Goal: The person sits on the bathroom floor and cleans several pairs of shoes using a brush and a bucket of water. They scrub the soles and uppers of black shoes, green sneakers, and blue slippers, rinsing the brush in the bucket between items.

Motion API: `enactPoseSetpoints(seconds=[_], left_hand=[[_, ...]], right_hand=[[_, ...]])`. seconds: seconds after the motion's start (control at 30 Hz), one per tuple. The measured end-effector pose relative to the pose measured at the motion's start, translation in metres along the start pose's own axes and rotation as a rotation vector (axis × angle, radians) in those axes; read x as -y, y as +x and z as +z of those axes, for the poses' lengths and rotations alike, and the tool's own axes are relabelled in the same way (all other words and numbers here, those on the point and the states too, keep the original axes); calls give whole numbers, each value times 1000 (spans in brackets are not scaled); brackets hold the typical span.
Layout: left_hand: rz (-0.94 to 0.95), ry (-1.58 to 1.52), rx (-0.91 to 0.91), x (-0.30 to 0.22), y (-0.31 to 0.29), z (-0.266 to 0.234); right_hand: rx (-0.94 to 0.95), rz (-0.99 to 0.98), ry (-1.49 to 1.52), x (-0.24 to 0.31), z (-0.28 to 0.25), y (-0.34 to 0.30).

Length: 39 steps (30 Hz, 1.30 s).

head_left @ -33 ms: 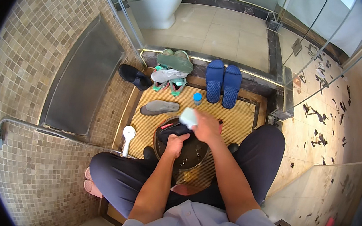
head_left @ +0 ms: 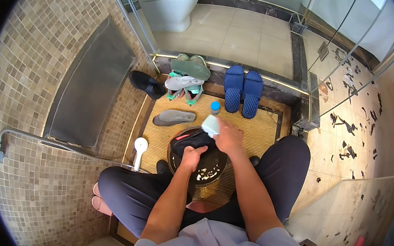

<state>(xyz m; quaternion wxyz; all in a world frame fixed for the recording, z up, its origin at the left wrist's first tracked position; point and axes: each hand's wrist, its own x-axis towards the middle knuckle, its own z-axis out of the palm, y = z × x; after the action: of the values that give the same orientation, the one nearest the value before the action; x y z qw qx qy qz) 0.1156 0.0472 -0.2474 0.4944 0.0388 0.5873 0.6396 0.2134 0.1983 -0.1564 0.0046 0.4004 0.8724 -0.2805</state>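
Note:
My left hand (head_left: pixel 192 157) is closed around a black shoe (head_left: pixel 185 145) with a small red mark, holding it over a round dark basin (head_left: pixel 222 174). Water with bright reflections shows in the basin, below the shoe. In my right hand (head_left: pixel 229 136) I grip a pale mint block (head_left: pixel 210 125), just above and beyond the shoe's right end. Whether the block is a brush or soap cannot be made out. Part of the shoe is hidden by my left hand and the basin's dark inside.
A grey insole (head_left: pixel 173 118), a blue-capped bottle (head_left: pixel 215 107) and a white shower head (head_left: pixel 141 145) surround the basin. Farther back are green sneakers (head_left: pixel 193 93) with insoles on top, a black shoe (head_left: pixel 147 84) and navy slippers (head_left: pixel 233 87). Glass panels (head_left: pixel 356 49) stand right.
My right hand and the mint block have shifted slightly right and away from the shoe. My left hand and the shoe stay almost in place. The reflections on the water have grown.

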Motion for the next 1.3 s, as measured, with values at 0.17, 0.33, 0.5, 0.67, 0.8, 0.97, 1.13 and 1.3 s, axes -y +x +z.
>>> enactPoseSetpoints(seconds=[0.17, 0.33, 0.5, 0.67, 0.8, 0.97, 1.13, 1.3], left_hand=[[76, 221, 8, -2, 2, 4], [157, 192, -73, 9, 5, -3], [172, 92, -82, -9, 4, -4], [140, -83, -126, -16, 7, -3], [45, -340, -158, -28, 2, -4], [32, -693, 35, -43, 9, -2], [55, -827, 5, -39, 21, -19], [-9, -1035, -215, -37, 32, -24]], right_hand=[[-37, -307, 7, 7, 10, -9], [9, -315, 24, 11, 3, -8], [-69, -19, -16, -15, 1, -3], [-184, -305, 132, 15, 14, -21], [-315, -39, 0, -12, 16, -6], [-666, -126, 365, -21, 27, 15], [-190, -154, 422, -2, 67, -20], [-120, -58, 721, -8, 76, -5]])
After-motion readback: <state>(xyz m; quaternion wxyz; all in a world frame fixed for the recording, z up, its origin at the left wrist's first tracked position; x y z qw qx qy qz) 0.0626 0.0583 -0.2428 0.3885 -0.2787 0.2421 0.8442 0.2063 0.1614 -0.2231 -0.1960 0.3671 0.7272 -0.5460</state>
